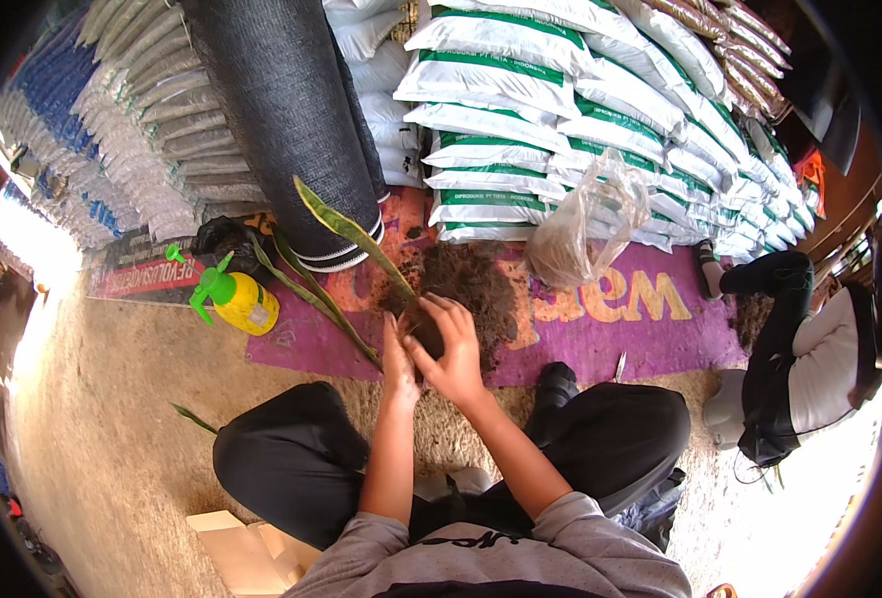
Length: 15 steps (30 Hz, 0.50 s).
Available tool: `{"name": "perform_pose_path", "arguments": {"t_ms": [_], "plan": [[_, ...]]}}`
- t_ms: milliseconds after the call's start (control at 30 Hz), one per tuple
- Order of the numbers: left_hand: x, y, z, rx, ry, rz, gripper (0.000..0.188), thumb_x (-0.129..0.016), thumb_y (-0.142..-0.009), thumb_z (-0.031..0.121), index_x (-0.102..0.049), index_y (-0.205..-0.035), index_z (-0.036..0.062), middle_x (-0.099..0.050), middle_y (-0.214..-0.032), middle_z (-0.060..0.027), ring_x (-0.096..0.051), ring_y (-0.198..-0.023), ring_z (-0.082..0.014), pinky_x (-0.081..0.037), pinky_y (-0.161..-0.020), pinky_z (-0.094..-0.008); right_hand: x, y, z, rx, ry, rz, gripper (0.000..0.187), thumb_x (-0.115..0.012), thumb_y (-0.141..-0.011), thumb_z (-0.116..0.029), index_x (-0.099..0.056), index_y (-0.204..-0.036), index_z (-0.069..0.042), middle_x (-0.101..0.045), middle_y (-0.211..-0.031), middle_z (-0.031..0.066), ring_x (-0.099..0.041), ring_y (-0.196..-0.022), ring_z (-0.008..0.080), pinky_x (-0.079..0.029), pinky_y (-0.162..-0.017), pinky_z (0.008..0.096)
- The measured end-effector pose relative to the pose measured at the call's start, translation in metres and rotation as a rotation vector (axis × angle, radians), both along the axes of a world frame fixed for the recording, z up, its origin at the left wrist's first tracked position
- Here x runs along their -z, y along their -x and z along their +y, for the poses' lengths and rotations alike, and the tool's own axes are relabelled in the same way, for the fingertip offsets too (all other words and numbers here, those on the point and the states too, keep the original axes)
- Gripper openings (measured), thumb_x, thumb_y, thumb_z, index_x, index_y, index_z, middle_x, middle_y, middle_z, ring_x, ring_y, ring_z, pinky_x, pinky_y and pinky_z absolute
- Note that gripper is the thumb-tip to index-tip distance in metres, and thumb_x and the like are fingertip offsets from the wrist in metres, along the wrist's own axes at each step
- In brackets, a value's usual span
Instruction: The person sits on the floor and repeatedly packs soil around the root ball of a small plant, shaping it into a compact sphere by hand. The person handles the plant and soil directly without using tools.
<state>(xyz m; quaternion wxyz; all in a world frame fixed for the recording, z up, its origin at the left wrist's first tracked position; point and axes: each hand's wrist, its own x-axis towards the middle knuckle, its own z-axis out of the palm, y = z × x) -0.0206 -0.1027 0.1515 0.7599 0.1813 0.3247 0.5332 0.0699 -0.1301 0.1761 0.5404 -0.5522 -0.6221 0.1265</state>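
- Head view: your left hand (398,364) and right hand (451,349) are both cupped closed around the dark root ball (424,334) of a long-leaved plant (346,231) — it would crumble with a one-sided grip.
- You hold the plant just beside the soil heap (471,289), over the purple banner (600,329), which catches spills.
- Leaves lean away to your left, clear of your wrists.
- The yellow spray bottle (236,299) stands near on your left; the clear plastic bag (590,219) sits beyond the soil heap.

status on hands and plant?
Left hand and right hand both clasp the root ball of a long-leaved plant. Soil pile just beyond. Nothing between.
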Motion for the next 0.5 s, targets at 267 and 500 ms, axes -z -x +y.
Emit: {"name": "perform_pose_path", "arguments": {"t_ms": [267,500], "plan": [[0.015,-0.019,0.003,-0.121,-0.065,0.193,0.047,-0.031,-0.097,0.039,-0.045,-0.128,0.0052,-0.053,-0.122,-0.0088,-0.052,-0.111,-0.0203,-0.04,-0.096,-0.0348,0.022,-0.008,0.01,-0.002,0.232,0.887,0.034,-0.066,-0.08,-0.007,-0.059,-0.112,0.001,-0.064,-0.099,0.0093,-0.057,-0.094,0.0156,-0.045,-0.086,0.0305],[0.024,-0.017,-0.002,-0.062,-0.046,-0.019,0.045,-0.034,-0.096,0.039,-0.054,-0.117,0.0048,-0.059,-0.111,-0.0065,-0.056,-0.101,-0.0184,-0.044,-0.088,-0.0331,0.013,-0.001,0.0,0.202,0.027,0.091,0.03,-0.056,-0.087,-0.015,-0.056,-0.112,0.0,-0.056,-0.108,0.0132,-0.053,-0.102,0.0266,-0.037,-0.091,0.037]]}}
